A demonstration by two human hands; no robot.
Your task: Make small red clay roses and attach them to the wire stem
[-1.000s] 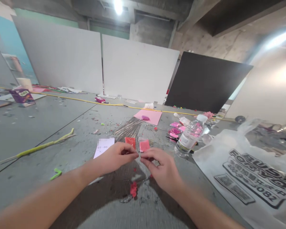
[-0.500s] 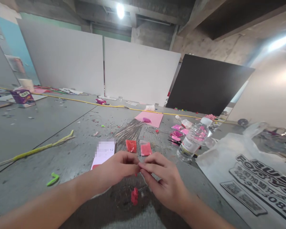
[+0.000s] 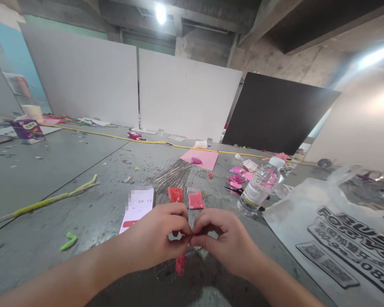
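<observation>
Both hands meet fingertip to fingertip above the grey table, just in front of the two small clay packets. My left hand (image 3: 166, 232) is closed in a pinch, with a little red clay (image 3: 176, 234) showing between its fingers. Pressed against it, my right hand (image 3: 224, 238) pinches at the same spot; the fingers hide most of the piece. Below them on the table lies a crumpled lump of red clay (image 3: 180, 265). A red packet (image 3: 175, 195) and a coral-pink packet (image 3: 196, 199) lie just beyond my fingers.
A phone (image 3: 140, 207) running a timer lies by my left hand. Thin wires (image 3: 171, 175) fan toward a pink sheet (image 3: 208, 160). To the right stand a water bottle (image 3: 256, 189) and a white plastic bag (image 3: 326, 221). Green clay (image 3: 69, 241) and a yellow-green wrapped stem (image 3: 48, 202) lie left.
My fingers have shifted their pinch, with the hands now meeting slightly lower and thumbs and fingertips pressed together. The red lump and packets stay put; the phone's timer shows 13.
</observation>
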